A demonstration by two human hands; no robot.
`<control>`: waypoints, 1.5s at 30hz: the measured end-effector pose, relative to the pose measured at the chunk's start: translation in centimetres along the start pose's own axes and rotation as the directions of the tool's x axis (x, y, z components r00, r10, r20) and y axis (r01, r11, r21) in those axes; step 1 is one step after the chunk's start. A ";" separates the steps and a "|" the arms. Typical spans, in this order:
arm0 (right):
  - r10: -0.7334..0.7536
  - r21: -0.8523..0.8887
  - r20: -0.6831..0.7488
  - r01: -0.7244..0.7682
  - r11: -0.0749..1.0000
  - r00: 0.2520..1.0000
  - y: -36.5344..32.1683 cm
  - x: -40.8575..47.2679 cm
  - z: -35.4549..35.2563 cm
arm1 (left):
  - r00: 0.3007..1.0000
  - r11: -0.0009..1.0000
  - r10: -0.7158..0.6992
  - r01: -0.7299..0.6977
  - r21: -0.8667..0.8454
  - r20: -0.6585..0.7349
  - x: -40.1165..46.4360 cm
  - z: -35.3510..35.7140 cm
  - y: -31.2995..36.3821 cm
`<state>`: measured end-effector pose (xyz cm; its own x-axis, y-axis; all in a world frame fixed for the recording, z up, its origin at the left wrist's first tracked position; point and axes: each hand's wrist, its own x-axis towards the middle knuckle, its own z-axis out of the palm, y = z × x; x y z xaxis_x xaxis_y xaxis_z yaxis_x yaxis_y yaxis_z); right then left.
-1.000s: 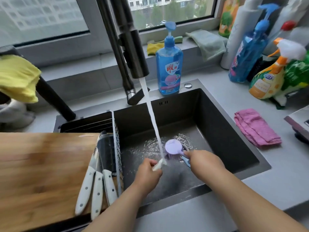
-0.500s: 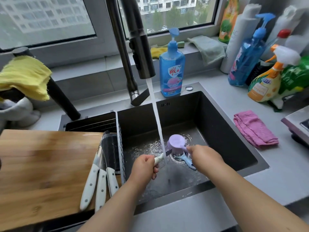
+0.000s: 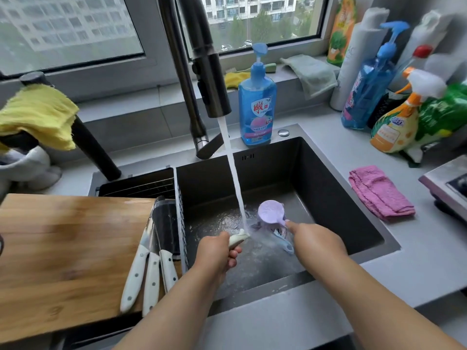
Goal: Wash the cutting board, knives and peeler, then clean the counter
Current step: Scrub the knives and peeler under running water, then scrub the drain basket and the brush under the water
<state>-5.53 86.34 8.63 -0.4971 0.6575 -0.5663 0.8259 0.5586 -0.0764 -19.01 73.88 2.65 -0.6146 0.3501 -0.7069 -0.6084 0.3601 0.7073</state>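
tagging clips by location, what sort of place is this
Most likely a home kitchen, at the sink by a window: a dark metal sink basin under a running black pull-down tap, a blue pump bottle of dish soap, and a wooden cutting board with white-handled knives.

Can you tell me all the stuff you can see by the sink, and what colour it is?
cutting board: 1, wooden brown, left of the sink
knives: 3, white handles, lying on the board's right edge
sink: 1, dark, middle
tap: 1, dark, water running
purple scrubber: 1, in the sink
blue tool: 1, light blue, on the sink floor, kind unclear
soap bottle: 1, blue, behind the sink
pink cloth: 1, on the counter, right
yellow cloth: 1, far left
spray bottles: several, far right
left hand: grips a white handle under the water
right hand: reaches to the scrubber, grip hidden
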 end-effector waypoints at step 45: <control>-0.031 0.111 -0.011 0.032 0.993 0.999 -2.3 1.4 2.1 | 0.722 0.815 0.438 -0.068 0.576 -0.536 -1.0 -16.5 0.5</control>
<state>-7.61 84.88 6.26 -0.5249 0.6455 -0.5549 0.8342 0.5195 -0.1847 -26.99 59.41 3.82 -0.9792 -0.0526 -0.1960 -0.1651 0.7676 0.6193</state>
